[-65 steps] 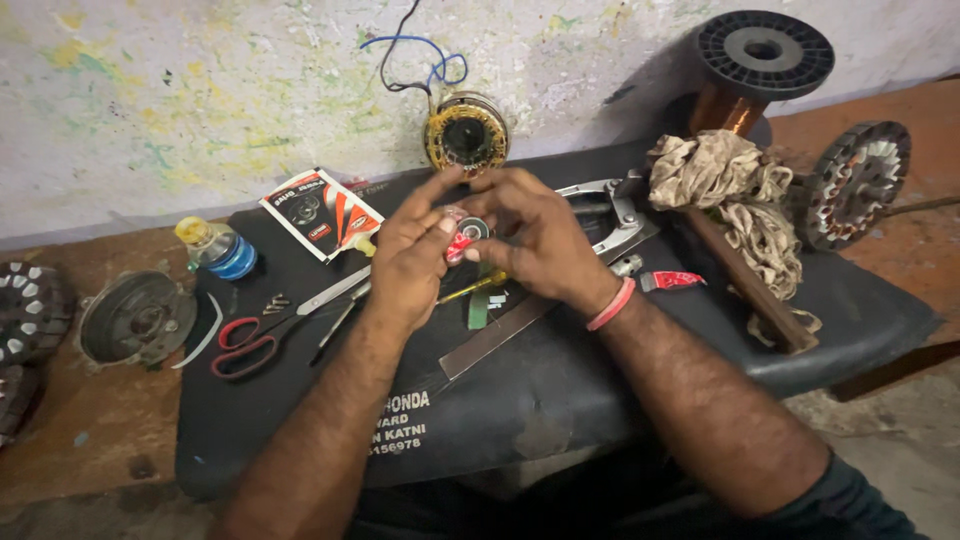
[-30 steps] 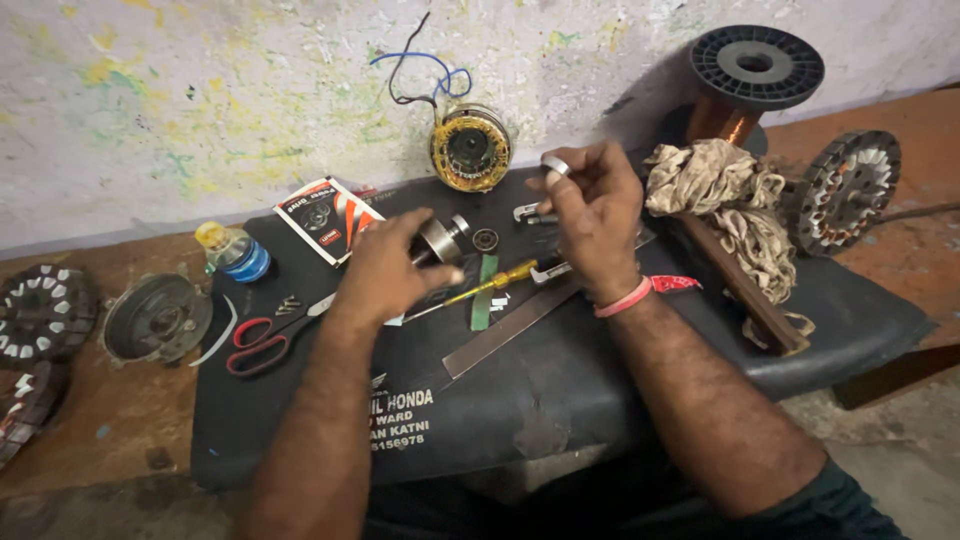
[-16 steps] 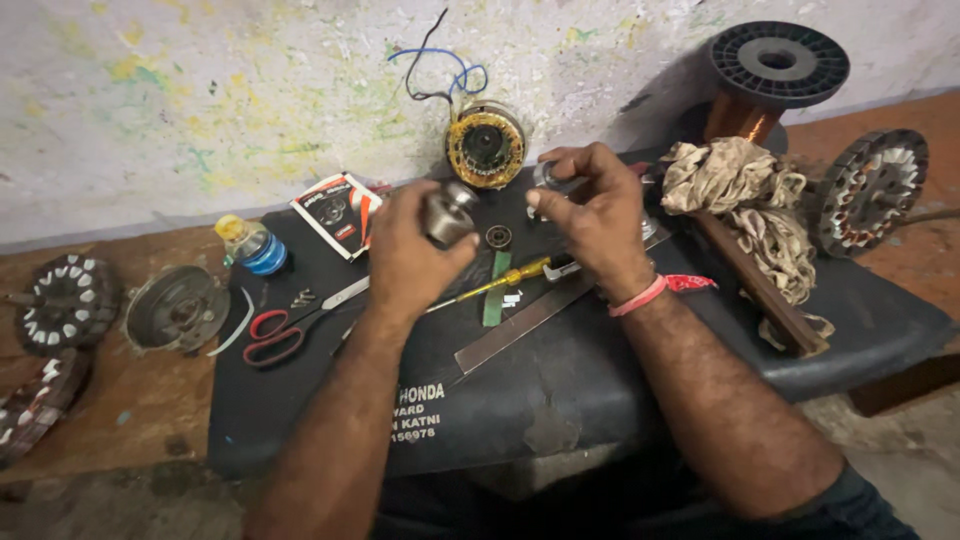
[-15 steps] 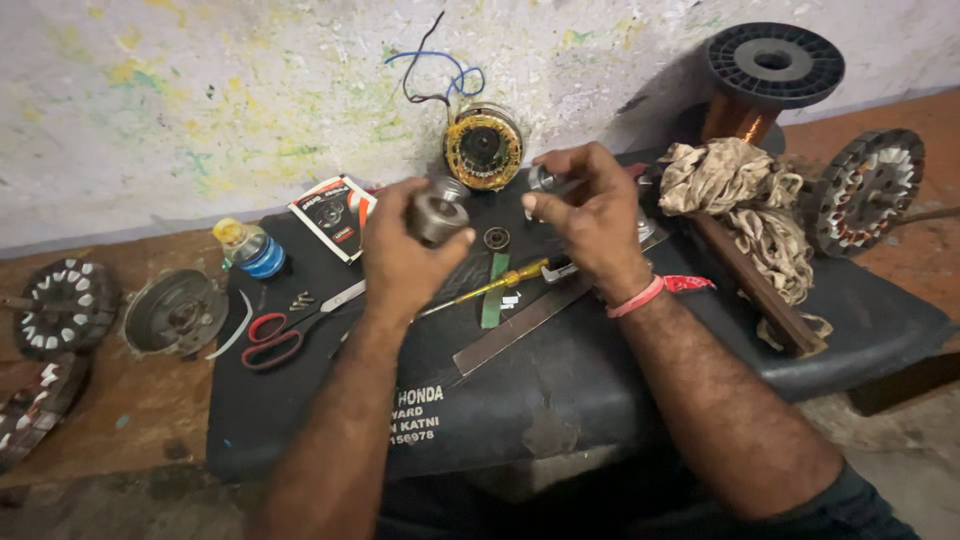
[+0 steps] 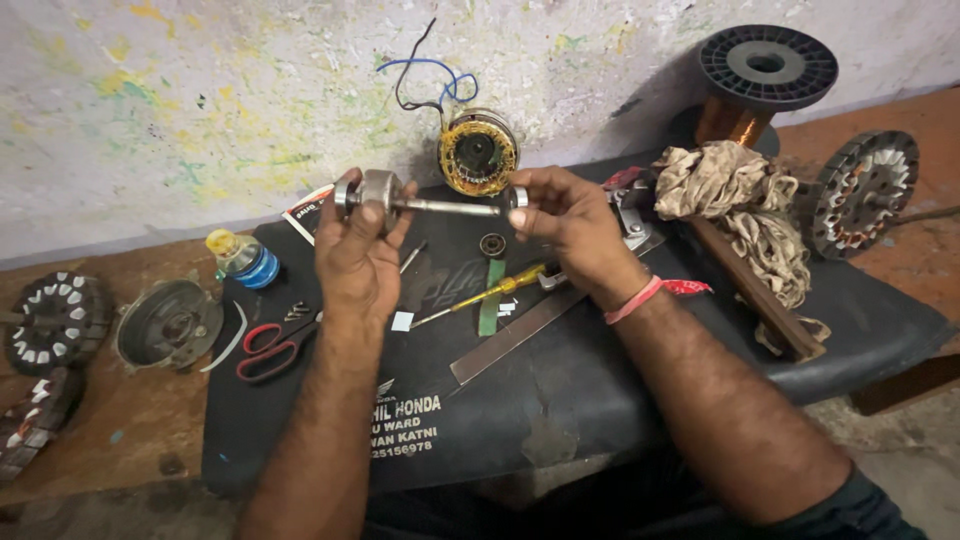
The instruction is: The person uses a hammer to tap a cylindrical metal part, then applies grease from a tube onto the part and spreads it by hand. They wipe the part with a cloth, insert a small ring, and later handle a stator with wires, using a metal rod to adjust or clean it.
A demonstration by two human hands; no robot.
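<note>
Your left hand (image 5: pixel 362 245) is closed around the rotor shaft (image 5: pixel 420 203), held level at upper centre of the frame. Your right hand (image 5: pixel 570 225) pinches a bearing (image 5: pixel 517 197) at its tip; seating appears unfinished. A spare bearing (image 5: pixel 492 244) lies below.

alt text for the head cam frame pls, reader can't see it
Two bare hands hold a metal motor shaft level above a black mat: the left hand grips its thick rotor end, the right hand pinches a small ring at the other end. Below lie a yellow screwdriver, red scissors and a flat metal bar.
</note>
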